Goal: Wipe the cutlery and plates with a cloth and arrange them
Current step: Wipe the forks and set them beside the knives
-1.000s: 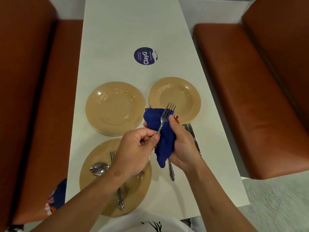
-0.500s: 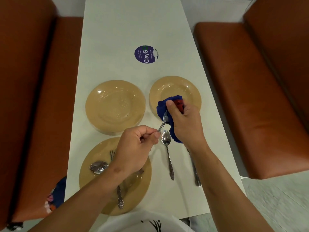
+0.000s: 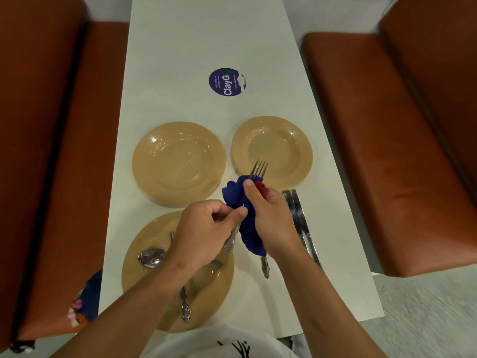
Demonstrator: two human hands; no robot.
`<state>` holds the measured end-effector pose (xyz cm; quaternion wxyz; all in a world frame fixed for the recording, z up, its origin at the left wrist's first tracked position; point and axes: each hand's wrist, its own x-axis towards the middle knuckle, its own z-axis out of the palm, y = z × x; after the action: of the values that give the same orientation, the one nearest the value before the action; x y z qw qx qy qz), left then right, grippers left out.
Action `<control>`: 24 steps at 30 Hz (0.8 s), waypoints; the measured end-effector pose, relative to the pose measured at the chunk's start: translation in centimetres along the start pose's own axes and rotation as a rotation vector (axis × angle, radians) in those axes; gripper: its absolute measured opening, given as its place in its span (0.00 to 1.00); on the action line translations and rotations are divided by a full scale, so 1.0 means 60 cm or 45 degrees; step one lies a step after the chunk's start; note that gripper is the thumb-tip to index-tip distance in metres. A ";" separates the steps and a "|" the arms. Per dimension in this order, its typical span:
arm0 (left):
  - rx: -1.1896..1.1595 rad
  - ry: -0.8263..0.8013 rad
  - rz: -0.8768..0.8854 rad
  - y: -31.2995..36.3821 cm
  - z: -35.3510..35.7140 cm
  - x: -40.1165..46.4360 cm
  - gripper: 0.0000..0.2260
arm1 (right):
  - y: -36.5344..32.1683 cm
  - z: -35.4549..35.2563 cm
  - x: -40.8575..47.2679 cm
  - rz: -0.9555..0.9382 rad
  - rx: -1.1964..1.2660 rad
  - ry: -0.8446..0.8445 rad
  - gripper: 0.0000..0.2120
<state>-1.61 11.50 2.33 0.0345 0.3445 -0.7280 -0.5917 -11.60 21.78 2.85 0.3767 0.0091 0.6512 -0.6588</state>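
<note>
Pinching the fork (image 3: 258,169) by its handle in the left hand (image 3: 206,236) — tines pointing up and away, long axis tilting slightly right, over the small plate (image 3: 272,148) — and clamping the blue cloth (image 3: 240,202) around its neck in the right hand (image 3: 271,218).

arms: bare, no sleeves | top: white (image 3: 219,344), black print

We read "ClayGo" in white on round purple sticker (image 3: 227,81) stuck to white table (image 3: 180,47). Smaller white lines beside it too small for us to read.
</note>
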 end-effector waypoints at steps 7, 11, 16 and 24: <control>-0.071 0.145 0.032 0.028 -0.016 0.035 0.06 | -0.001 -0.012 -0.004 -0.115 -0.479 -0.207 0.20; -0.105 0.052 0.068 0.047 -0.019 0.047 0.06 | -0.001 -0.006 -0.014 -0.145 -0.549 -0.249 0.21; -0.083 0.124 0.114 0.060 -0.032 0.059 0.06 | 0.019 -0.014 -0.031 -0.174 -0.561 -0.322 0.19; -0.058 0.185 0.173 0.065 -0.038 0.065 0.07 | 0.031 -0.023 -0.056 -0.066 -0.492 -0.381 0.15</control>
<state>-5.32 7.73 5.05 0.1352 0.3355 -0.7317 -0.5777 -8.91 24.88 2.74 0.4466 -0.1777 0.7019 -0.5256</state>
